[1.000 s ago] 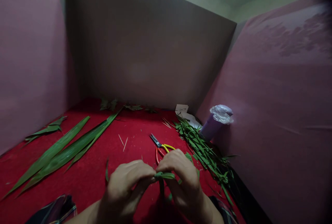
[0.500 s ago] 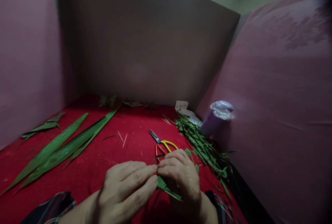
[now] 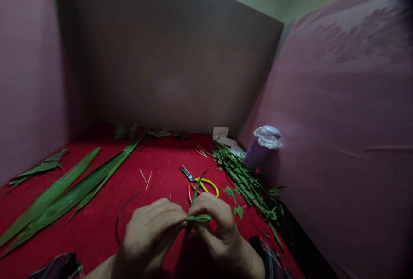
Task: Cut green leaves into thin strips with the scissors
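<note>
Folded leaf strip [image 3: 203, 218], six o'clock in view | left hand [image 3: 151, 229], at its nine: left end pinched — fold may be sprung loose by slackened grip | right hand [image 3: 219, 223], at three: fingers curled, strip held — may be split by overpulling

Leaf strip [image 3: 194, 218] part. hid.

Left arm: dark navy-and-maroon plaid cloth sleeve [image 3: 66, 267], thin pale lines crossing, opening loose and creased. Right arm: matching dark plaid cloth sleeve [image 3: 270, 258], fine light stripes. Both end short of the wrist. Left hand [image 3: 151, 229], right hand [image 3: 219, 223] bare. Fabric detail dim.
</note>
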Tool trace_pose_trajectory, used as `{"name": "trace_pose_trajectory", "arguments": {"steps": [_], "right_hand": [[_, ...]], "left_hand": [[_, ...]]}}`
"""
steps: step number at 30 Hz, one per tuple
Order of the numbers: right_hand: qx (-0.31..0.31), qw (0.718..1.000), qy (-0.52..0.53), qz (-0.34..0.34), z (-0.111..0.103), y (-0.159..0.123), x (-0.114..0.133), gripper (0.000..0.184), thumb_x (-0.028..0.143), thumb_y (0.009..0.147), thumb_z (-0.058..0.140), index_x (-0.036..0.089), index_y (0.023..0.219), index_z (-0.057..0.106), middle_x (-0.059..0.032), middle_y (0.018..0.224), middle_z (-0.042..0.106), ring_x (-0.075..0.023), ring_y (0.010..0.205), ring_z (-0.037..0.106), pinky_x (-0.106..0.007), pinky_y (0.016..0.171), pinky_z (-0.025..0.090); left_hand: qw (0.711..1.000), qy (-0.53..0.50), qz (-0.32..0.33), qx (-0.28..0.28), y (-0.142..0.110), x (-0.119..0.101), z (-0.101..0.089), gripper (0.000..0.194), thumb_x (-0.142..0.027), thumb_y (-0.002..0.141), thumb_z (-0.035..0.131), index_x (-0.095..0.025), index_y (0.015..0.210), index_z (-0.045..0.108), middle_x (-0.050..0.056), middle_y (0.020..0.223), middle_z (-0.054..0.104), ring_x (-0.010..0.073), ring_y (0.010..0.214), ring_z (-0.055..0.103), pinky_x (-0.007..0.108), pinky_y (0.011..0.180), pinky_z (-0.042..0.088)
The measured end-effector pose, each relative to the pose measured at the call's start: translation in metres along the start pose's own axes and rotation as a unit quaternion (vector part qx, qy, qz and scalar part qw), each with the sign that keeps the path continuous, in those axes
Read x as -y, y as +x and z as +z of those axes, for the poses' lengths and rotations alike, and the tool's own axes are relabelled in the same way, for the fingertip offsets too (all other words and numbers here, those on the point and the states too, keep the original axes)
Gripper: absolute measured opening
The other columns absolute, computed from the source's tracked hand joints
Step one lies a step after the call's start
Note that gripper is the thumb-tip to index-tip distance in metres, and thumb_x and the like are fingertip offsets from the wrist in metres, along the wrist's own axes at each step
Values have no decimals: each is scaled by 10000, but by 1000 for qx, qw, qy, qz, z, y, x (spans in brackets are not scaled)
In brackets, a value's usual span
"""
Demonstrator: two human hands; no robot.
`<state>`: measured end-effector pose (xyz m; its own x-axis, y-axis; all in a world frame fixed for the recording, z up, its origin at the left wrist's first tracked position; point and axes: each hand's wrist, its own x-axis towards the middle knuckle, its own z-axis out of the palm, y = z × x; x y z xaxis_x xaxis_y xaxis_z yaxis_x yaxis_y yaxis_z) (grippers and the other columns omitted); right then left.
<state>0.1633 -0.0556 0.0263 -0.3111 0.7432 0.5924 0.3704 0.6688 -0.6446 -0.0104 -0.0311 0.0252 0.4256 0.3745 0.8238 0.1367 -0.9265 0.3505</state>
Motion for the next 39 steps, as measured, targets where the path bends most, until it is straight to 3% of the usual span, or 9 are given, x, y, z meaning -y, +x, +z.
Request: {"name": "trace_pose_trajectory", "arguments": {"steps": [4,8,15,18,22,25,31,34,39], "right_hand": [[53,996,32,71,-16,5,-7,121,214,861,499,173,871,612,-36,795,626,-150,743,569,-268,703,440],[-41,978,-70,190,-38,9,-36,239,253,912,382,155,840,587,-29,749,612,-138,674,565,-238,602,454],[13,967,-164,195,-26,3,-66,82,116,771,530,177,772,584,-33,808,576,-170,762,512,-293,708,386],[47,963,-174,201,-18,7,-65,159,77,702,571,190,814,563,-27,839,563,-168,764,497,-278,688,361],[68,960,-160,219,-24,14,-71,256,25,598,583,193,788,545,8,753,555,-139,659,485,-232,577,329],[65,961,-129,237,-31,16,-82,300,13,580,565,193,820,547,33,677,562,-118,572,490,-200,490,309],[-19,968,-69,240,-34,18,-89,382,148,740,551,178,1111,463,-10,849,596,-139,718,571,-232,609,435],[-76,970,-39,229,-35,18,-75,482,201,731,600,198,1187,445,30,764,525,-130,647,525,-239,586,431],[-42,987,-43,151,-32,16,-46,550,68,629,616,226,1140,492,20,814,505,-143,690,496,-261,639,439]], "left_hand": [[1000,-16,-19,-14,2,-1,-1,181,-27,772,541,-156,886,596,32,723,667,110,646,617,186,595,502],[998,-49,-31,-8,6,-7,-1,195,-20,772,529,-167,882,594,25,702,663,118,634,619,195,583,499],[989,-134,-53,-21,11,-14,-20,277,18,732,562,-192,905,612,27,715,668,151,658,625,251,616,510],[973,-149,-175,-20,12,-7,-24,139,-68,729,604,-191,778,647,8,644,647,134,578,595,217,529,478],[871,-240,-428,-16,11,7,-15,144,-272,711,657,-151,633,644,-7,522,582,97,454,512,190,427,424],[819,-292,-492,-42,10,18,-8,230,-341,662,689,-131,596,623,-7,500,567,94,407,485,206,390,415],[808,-281,-511,-84,6,26,-3,248,-357,649,699,-125,606,619,-6,507,576,94,388,484,207,373,395],[811,-276,-507,-90,5,27,-3,244,-352,668,684,-126,607,619,-6,516,577,93,392,484,212,386,403],[811,-265,-512,-101,5,27,-5,233,-342,668,686,-127,607,622,-6,513,578,89,388,478,210,387,399]]}}
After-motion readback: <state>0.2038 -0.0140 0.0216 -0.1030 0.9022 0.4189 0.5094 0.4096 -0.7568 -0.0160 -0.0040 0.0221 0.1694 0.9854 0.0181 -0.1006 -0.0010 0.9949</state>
